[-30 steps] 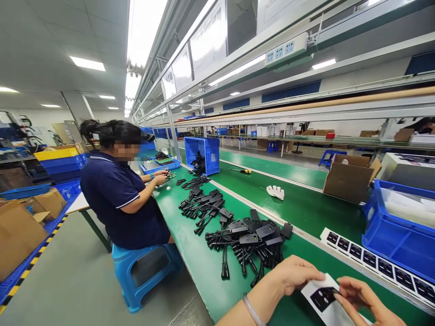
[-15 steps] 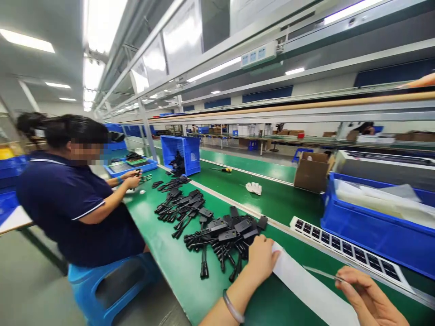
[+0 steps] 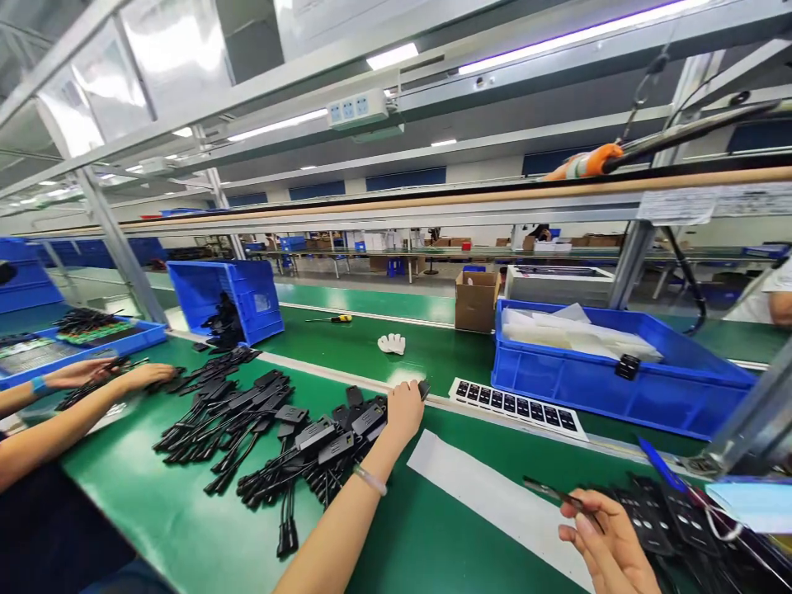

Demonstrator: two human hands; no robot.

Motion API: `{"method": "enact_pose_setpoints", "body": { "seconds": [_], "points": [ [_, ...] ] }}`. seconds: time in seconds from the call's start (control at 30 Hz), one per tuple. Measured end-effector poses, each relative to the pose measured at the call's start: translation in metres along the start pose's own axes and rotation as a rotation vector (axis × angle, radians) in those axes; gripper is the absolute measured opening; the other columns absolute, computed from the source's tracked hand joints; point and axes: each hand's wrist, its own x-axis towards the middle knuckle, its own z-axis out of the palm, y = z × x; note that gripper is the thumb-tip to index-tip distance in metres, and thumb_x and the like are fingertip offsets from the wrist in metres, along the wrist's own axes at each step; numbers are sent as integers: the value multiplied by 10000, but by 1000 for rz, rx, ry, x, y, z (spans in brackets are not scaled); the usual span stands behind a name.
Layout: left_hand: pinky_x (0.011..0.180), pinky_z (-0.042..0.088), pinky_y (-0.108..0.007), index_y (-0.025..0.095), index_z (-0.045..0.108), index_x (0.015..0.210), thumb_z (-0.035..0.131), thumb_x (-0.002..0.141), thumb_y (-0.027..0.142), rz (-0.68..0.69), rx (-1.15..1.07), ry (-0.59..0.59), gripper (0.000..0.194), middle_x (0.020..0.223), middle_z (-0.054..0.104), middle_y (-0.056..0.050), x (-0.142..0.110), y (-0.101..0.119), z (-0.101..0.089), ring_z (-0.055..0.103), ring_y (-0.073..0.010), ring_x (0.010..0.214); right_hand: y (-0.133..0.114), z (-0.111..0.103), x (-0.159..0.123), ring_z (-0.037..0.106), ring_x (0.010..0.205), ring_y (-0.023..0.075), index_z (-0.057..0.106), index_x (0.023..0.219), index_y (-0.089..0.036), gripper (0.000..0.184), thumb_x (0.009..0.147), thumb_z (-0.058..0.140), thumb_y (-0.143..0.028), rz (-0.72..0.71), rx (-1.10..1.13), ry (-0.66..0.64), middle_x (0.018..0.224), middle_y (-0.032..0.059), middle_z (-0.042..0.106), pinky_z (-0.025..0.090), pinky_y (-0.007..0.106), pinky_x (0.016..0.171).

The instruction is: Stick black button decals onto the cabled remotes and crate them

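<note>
My left hand (image 3: 405, 410) reaches over the right end of a pile of black plastic modules with short cables (image 3: 334, 445). Its fingers are curled round one black module (image 3: 424, 388), of which only an edge shows past them. Thin, dark tweezers (image 3: 544, 488) are pinched in my right hand (image 3: 603, 532), tips pointing left; whether they carry anything is too small to tell. Between my hands a white paper strip (image 3: 488, 503) lies on the green bench. More black modules (image 3: 649, 516), with light spots on their faces, lie beside my right hand.
A blue bin (image 3: 619, 400) with white sheets stands behind a strip of black labels (image 3: 513, 406). Beyond the pile are a tipped blue crate (image 3: 260, 301), a screwdriver (image 3: 334, 318) and white crumpled material (image 3: 392, 343). A co-worker's hands (image 3: 142, 375) work at far left.
My left hand has let go of the white strip and closed on a module at the pile. The strip now lies on the bench. My view has swung right; the tweezers stay in my right hand.
</note>
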Motion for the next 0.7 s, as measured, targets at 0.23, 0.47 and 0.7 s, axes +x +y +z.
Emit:
{"method": "enact_pose_setpoints", "body": {
  "seconds": [0.23,0.47,0.7],
  "points": [
    [706,502,-318,116,491,1138,259,927,404,-9,-720,-388,426,1053,590,-145,-74,42,10,614,-170,773,-22,9,-7,583,730,168,565,997,-283,283,800,611,-481,-17,84,-30,889,15,553,541,300,676],
    [622,472,-212,126,532,1126,657,774,313,-353,-1360,-796,418,980,649,-117,-142,58,45,574,-82,637,-31,10,-6,435,501,83,613,888,-231,242,813,608,-461,1,8,-32,712,-27,511,392,215,478],
    [675,522,-280,159,458,1220,769,637,221,-267,-1286,-943,664,884,674,-82,-160,60,48,671,-177,720,-29,15,-8,505,649,143,658,818,-184,273,795,616,-453,-48,-198,-58,716,12,541,456,231,550]
  ]
}}
